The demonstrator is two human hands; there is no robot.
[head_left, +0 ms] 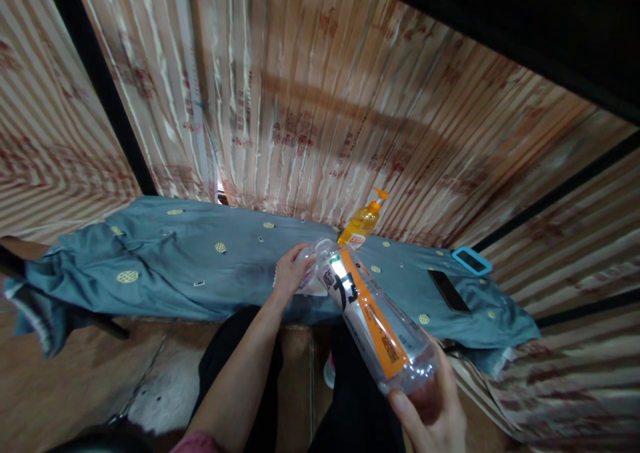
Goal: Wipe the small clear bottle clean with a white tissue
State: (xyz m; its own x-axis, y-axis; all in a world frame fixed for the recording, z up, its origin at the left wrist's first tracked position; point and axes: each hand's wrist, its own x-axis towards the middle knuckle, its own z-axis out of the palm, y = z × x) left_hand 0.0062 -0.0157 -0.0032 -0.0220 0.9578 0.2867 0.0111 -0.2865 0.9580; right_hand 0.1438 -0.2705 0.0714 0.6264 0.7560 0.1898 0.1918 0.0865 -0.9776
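My right hand [437,400] grips the base of a large clear plastic bottle [373,316] with an orange and white label. The bottle slants up to the left, its neck toward my left hand [291,271]. The fingers of that hand are curled around a small clear plastic object [306,256] beside the bottle's mouth; its kind is hard to make out. Below these fingers, a pale printed packet [315,285] is partly hidden by the bottle. Just behind the bottle's neck stands a pump bottle [363,223] of yellow liquid with an orange pump.
A grey-blue cloth with yellow motifs [165,266] covers the narrow table. At its right lie a dark phone [449,290] and a blue-framed device [471,261]. Striped plastic sheeting [310,106] hangs behind, with black poles [100,80] at the sides. My legs are below the table's front edge.
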